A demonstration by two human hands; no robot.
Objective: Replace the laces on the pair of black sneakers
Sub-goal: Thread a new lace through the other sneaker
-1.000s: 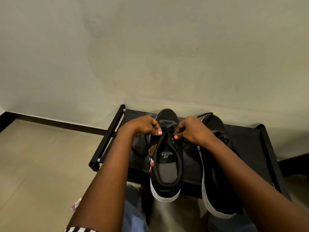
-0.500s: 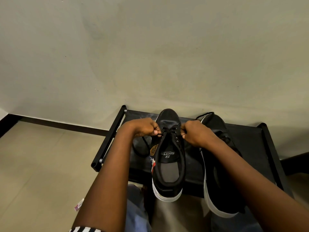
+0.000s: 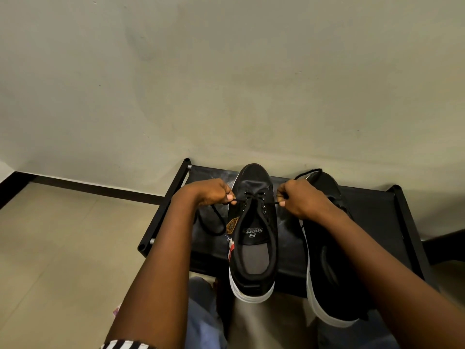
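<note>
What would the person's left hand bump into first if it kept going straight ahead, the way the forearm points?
Probably the pale plaster wall. The left hand, pinching the thin black lace, points over the far edge of the low black rack; nothing else shows in between, though depth is hard to judge.

Left hand (image 3: 210, 192), right hand (image 3: 299, 200): fingers pinched, apart
</note>
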